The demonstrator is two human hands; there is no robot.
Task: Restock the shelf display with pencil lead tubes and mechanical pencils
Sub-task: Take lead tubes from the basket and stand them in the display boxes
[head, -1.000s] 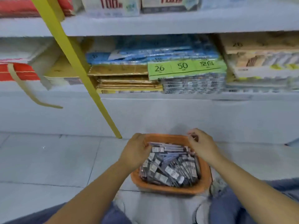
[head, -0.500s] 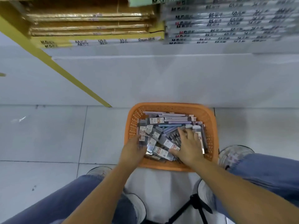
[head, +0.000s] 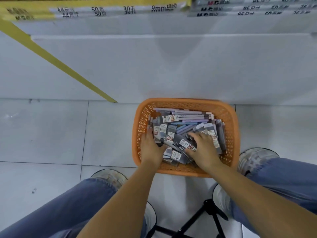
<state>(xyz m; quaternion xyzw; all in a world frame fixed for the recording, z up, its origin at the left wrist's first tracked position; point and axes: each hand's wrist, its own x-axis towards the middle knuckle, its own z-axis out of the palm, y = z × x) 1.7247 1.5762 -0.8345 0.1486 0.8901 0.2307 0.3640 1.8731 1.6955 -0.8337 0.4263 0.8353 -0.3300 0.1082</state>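
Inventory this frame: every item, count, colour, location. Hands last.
basket: one, orange, on the floor by the shelf base
lead tubes: many, dark grey with white-red labels, piled in the basket
mechanical pencils: several, pastel purple and blue, basket's far side
strip: one, yellow, slanting across the shelf base
paper packs: stacked, yellow, shelf top left
grey packs: stacked, grey, shelf top right
tripod: one, black, bottom of frame
shoes: two, pale grey, beside the basket
left hand: one, fingers down among the lead tubes
right hand: one, fingers spread on the lead tubes
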